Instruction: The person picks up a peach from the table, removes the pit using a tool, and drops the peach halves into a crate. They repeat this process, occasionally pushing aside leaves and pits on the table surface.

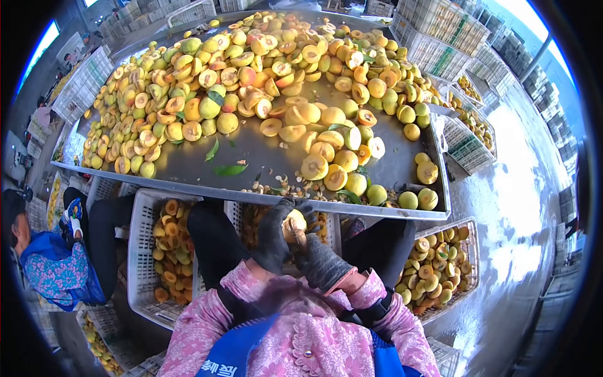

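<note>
Fruit (pixel 293 225), its pale flesh showing, sits between the 2 gloved hands, just off the near rim of the metal desk (pixel 260 157) and above the crate (pixel 233 215) between the knees. The left hand (pixel 271 239) is curled around its side, fingers bent inward, seemingly to steady it. The right hand (pixel 323 264) is bent in close below it, beside a narrow brownish object (pixel 301 241); whether that is a tool, and how tightly the fingers close, I cannot tell.

The fruit pile (pixel 207 78), much of it cut open, covers most of the desk, probably so more lies within reach; the raised rim likely stops pieces rolling off. Small pale scraps (pixel 286 186) gather along the near edge, close to the hands. 2 more crates, the left crate (pixel 143 251) and the right crate (pixel 475 261), flank the legs with fruit inside, which seems to suit short arm movements while seated.
</note>
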A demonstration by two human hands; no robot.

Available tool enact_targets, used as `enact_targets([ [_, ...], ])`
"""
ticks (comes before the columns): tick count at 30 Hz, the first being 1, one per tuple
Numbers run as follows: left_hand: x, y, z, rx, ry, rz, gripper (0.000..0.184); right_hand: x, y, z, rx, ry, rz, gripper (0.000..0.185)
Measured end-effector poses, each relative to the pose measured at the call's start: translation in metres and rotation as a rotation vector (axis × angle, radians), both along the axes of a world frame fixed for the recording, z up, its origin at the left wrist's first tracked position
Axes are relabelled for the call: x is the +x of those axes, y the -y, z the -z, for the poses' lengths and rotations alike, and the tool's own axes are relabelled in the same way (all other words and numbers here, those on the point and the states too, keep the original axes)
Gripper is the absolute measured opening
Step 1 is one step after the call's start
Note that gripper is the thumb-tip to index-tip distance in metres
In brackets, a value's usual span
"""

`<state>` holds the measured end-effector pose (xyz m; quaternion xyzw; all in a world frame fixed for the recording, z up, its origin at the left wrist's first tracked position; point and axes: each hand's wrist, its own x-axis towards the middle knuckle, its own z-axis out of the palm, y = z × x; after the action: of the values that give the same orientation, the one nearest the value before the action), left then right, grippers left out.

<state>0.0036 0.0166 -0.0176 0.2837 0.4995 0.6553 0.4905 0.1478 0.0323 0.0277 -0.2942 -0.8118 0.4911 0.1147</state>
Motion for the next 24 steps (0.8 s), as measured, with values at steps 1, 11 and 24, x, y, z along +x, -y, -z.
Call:
enact_targets([
  [1, -0.003, 0.000, -0.005, 0.017, -0.081, 0.055, 0.030, 0.001, -0.001, -0.004, -0.042, -0.011, -0.004, 0.021],
  [11, -0.020, 0.001, 0.004, 0.138, -0.672, 0.155, 0.025, 0.008, -0.013, 0.036, -0.167, -0.184, -0.179, 0.025],
  [24, -0.031, 0.003, 0.014, 0.326, -0.978, 0.094, 0.019, 0.007, -0.022, 0.032, -0.150, -0.057, -0.293, 0.026],
])
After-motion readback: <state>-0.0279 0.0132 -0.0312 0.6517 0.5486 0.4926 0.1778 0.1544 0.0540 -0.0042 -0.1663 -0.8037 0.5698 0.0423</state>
